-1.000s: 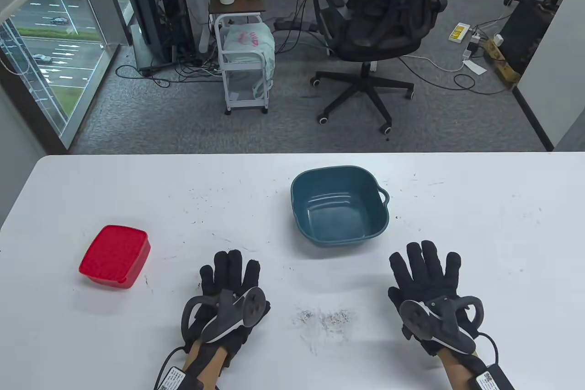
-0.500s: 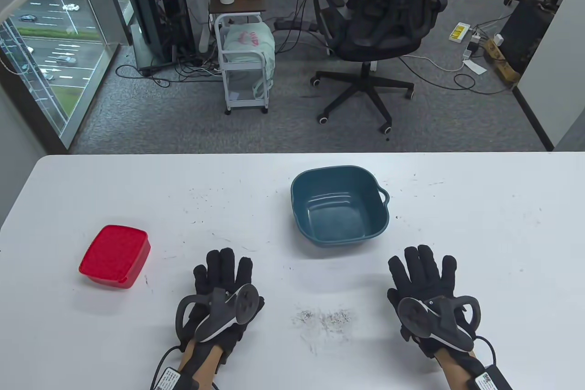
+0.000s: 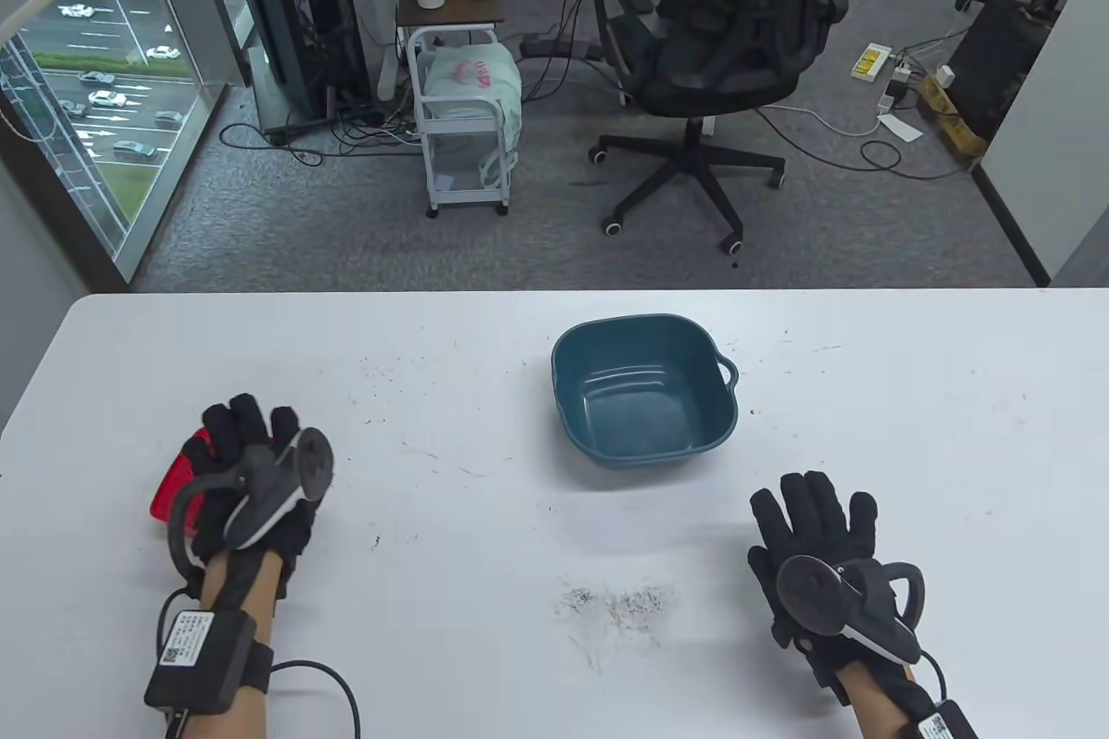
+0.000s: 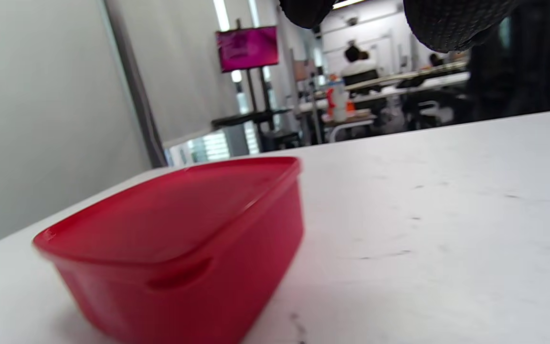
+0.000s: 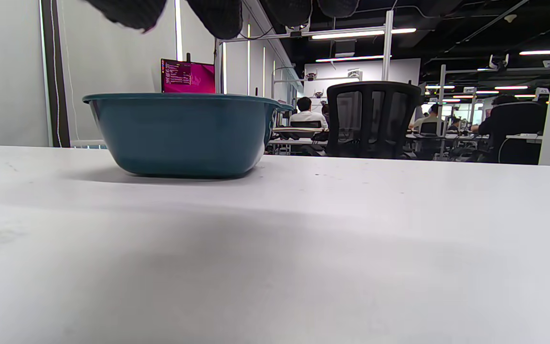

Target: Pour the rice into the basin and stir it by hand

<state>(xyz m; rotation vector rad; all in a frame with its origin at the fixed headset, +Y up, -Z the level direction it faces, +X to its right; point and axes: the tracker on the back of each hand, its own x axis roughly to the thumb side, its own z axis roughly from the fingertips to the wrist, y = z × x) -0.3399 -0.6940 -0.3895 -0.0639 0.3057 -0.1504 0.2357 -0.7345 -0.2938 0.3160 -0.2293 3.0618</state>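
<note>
A red lidded box (image 3: 169, 486) sits on the white table (image 3: 910, 427) at the left; its lid is closed, so no rice shows. My left hand (image 3: 241, 437) hovers over the box's right part with fingers extended. In the left wrist view the fingertips (image 4: 451, 24) hang above the red box (image 4: 174, 229) without touching it. The empty teal basin (image 3: 643, 318) stands at the table's middle. My right hand (image 3: 814, 514) lies flat and open to the basin's front right. Seen from the right wrist, the basin (image 5: 179, 134) stands ahead of my fingertips (image 5: 217, 14).
A patch of dark specks (image 3: 619, 605) marks the table between the hands. Beyond the far edge stand an office chair (image 3: 728, 37) and a small white cart (image 3: 463, 115) on the carpet.
My left hand has moved left and away from me, from the table's front middle to above the red box. My right hand slid slightly back toward me.
</note>
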